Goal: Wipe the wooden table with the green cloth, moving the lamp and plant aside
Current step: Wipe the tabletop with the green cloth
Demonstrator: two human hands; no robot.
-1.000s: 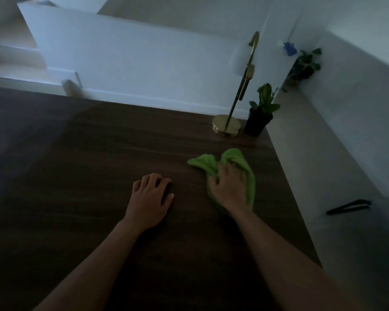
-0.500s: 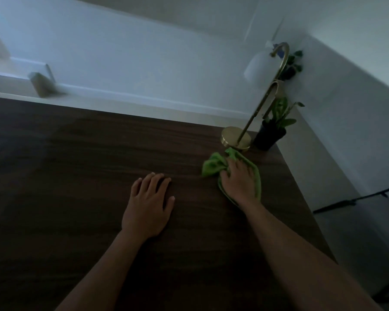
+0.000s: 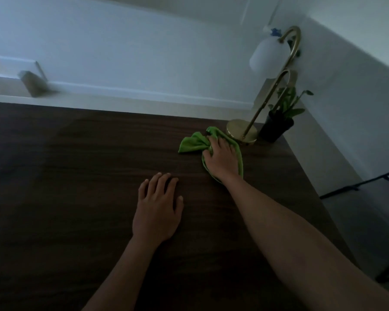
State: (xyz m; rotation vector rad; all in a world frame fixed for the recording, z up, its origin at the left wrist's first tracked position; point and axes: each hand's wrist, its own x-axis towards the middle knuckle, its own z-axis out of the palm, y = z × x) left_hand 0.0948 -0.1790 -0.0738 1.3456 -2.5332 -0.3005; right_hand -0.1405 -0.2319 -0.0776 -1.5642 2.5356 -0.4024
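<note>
Dark table (image 3: 76, 176), green cloth (image 3: 190, 145) under right grip (image 3: 221, 159)

Dim, bluish light flattens my view; the white wall (image 3: 144, 52) stays brightest, straight edges bow at the frame's margins, details soft.

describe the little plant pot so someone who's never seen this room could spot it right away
Look to the far right corner of the dark wooden table. There, just right of the brass lamp with its round base, stands the plant. It is the only black pot, with a few green leaves, and nothing touches it.
</note>
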